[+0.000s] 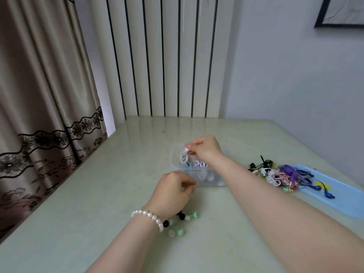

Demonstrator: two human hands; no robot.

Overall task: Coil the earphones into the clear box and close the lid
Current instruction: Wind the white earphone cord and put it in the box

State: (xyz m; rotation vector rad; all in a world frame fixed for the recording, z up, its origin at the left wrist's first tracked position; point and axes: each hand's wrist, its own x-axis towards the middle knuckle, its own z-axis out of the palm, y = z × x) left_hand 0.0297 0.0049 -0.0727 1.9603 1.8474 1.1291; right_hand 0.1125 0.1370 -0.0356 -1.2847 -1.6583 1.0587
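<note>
A clear box (197, 174) of thin, see-through plastic is sitting at the centre of the frame on a glossy pale green table (118, 194), its walls so faint that only the rounded rim and near side are reading clearly. Inside it, coiled white earphones (184, 157) are lying in loose loops beside other white and blue cords. The right hand (204, 147) is hovering over the box's far side, its fingertips pinching a small white earbud end of that cord. The left hand (174, 191), wearing a pearl bracelet (149, 216), is hanging just in front of the box's near left corner with fingers curled inward; whether it is holding anything cannot be told. The two hands are apart, the box between them.

Below the left wrist, small green, white and black ear tips (177, 225) are lying scattered, partly covered by the wrist. At the right of the frame a tangled pile of earphones (275, 174) in purple, pink, black and yellow is spilling off a smooth light blue tray (338, 200), whose far end is cut off. A lid is not clearly showing.
</note>
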